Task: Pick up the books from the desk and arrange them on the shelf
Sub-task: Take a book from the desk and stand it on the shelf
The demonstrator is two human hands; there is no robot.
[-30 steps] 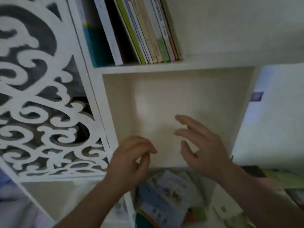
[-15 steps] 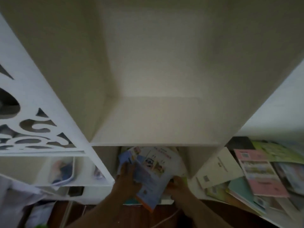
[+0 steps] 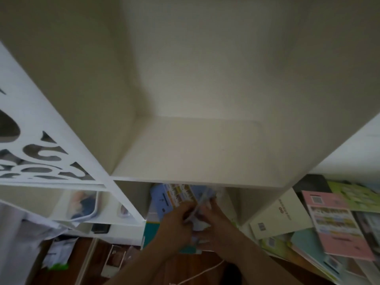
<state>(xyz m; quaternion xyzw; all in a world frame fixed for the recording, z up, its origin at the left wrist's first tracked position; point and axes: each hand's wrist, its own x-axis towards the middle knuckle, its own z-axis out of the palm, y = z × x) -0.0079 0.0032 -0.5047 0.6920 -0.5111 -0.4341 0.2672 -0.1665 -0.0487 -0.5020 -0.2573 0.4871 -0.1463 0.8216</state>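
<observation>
An empty cream shelf compartment (image 3: pixel 191 153) fills the upper middle of the view. Just below its front edge, both hands hold thin books with pale blue covers (image 3: pixel 174 197). My left hand (image 3: pixel 176 221) grips them from the left, fingers curled over the covers. My right hand (image 3: pixel 213 219) grips their right side, thumb against the edges. The books tilt up toward the shelf edge, and their lower parts are hidden behind my hands. More books lie spread on the desk at the right: a cream one (image 3: pixel 281 214), a pink one (image 3: pixel 337 223) and green ones (image 3: pixel 355 194).
A white carved panel (image 3: pixel 41 153) stands at the left, with a lower cubby holding a white bin (image 3: pixel 84 204). A teal box (image 3: pixel 151 233) sits under my left forearm. A white cord (image 3: pixel 201 274) trails over the dark wooden floor below.
The view has dropped from the upper shelf to the empty compartment and desk. My hands went from open in front of the shelf to gripping blue books below it, and have lifted them closer together.
</observation>
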